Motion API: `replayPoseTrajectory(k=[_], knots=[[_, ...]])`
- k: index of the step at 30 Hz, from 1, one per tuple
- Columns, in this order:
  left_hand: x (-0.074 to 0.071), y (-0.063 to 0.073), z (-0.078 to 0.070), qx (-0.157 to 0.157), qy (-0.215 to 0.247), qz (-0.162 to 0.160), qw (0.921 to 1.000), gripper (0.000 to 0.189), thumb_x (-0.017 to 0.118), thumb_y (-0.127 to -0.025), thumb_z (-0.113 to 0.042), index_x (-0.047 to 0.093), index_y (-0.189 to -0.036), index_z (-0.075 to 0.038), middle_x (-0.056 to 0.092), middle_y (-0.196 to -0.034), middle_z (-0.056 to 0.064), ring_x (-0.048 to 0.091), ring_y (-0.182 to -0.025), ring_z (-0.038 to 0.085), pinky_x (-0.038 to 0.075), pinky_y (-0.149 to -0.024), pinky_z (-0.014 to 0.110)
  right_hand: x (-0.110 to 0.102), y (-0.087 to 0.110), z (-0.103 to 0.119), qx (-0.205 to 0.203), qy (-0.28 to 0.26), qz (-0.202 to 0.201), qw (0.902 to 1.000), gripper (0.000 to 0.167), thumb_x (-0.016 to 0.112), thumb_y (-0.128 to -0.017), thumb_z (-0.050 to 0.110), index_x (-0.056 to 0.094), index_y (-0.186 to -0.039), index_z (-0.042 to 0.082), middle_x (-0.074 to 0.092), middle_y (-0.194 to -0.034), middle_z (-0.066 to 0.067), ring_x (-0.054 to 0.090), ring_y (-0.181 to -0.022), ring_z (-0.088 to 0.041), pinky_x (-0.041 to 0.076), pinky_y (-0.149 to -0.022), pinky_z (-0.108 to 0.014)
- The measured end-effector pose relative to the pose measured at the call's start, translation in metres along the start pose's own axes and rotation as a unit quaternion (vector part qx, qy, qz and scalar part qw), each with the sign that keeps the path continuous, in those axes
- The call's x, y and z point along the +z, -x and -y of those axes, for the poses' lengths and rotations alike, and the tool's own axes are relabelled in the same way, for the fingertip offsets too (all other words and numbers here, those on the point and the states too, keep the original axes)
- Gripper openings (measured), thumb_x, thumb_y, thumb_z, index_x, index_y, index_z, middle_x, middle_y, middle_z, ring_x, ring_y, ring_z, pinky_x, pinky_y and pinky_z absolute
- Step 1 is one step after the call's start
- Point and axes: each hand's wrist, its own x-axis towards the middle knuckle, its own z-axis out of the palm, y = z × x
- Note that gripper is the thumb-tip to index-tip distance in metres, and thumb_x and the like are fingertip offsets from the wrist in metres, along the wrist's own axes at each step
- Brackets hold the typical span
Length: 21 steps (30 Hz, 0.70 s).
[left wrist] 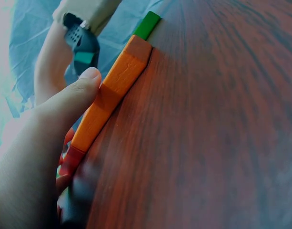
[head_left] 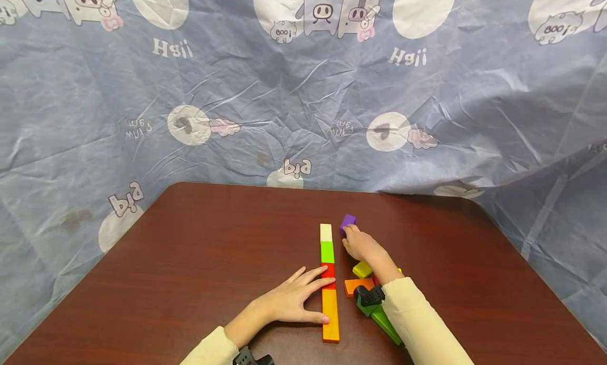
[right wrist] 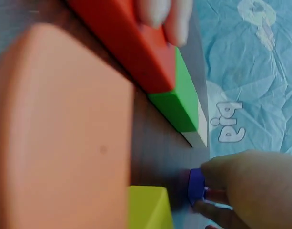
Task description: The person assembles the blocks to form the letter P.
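Head: L hand (head_left: 290, 302), fingers spread loose, touching red block (head_left: 331, 270) & long orange block (head_left: 331, 309), lined up on table (head_left: 213, 238); purple block (head_left: 349, 220) nr line's far end. L wrist adds long orange block's side. R wrist, clearer: R hand (right wrist: 253, 188) fingers pinch purple block.

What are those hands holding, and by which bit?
The right hand pinches the purple block by its end nearer the person. The left hand holds nothing; it just touches the red block and orange block.
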Motion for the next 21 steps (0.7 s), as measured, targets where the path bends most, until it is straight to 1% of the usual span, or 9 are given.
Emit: replayPoseTrajectory(k=[3,8,16,21], knots=[[0.001,0.0,0.001,0.005,-0.006,-0.004,1.0,0.075,0.047,-0.08,-0.067,0.026,-0.143,-0.031,0.019,-0.152,-0.003,0.022,-0.138,0.012,0.016,-0.114,0.046,-0.002,-0.008,-0.001,-0.012,0.0,0.006,0.9999,0.041,0.041,-0.095,0.011,0.039,-0.132,-0.009,0.037,-0.137,-0.026,0.041,-0.125,-0.039,0.033,-0.105,-0.048],[0.001,-0.001,0.0,0.008,-0.007,-0.003,0.9999,0.075,0.047,-0.08,-0.067,0.026,-0.143,-0.031,0.019,-0.152,-0.003,0.023,-0.138,0.012,0.016,-0.114,0.047,-0.005,-0.016,-0.001,-0.026,-0.01,0.018,0.9994,0.042,0.036,-0.096,0.008,0.036,-0.133,-0.011,0.034,-0.139,-0.027,0.033,-0.131,-0.037,0.027,-0.109,-0.046],[-0.002,-0.001,0.0,0.006,-0.012,-0.002,0.9999,0.074,0.047,-0.08,-0.066,0.027,-0.142,-0.031,0.019,-0.152,-0.003,0.023,-0.138,0.011,0.016,-0.114,0.046,0.002,-0.03,-0.006,-0.027,-0.042,0.016,0.9987,0.044,0.033,-0.097,0.01,0.031,-0.137,-0.009,0.026,-0.144,-0.026,0.026,-0.134,-0.038,0.022,-0.111,-0.048],[0.001,-0.001,0.003,0.007,-0.015,-0.003,0.9999,0.074,0.047,-0.08,-0.067,0.026,-0.142,-0.031,0.02,-0.152,-0.003,0.023,-0.138,0.011,0.017,-0.114,0.047,0.005,-0.033,-0.002,-0.019,-0.056,0.018,0.9981,0.045,0.033,-0.097,0.012,0.029,-0.138,-0.007,0.023,-0.146,-0.026,0.024,-0.135,-0.038,0.021,-0.111,-0.048]])
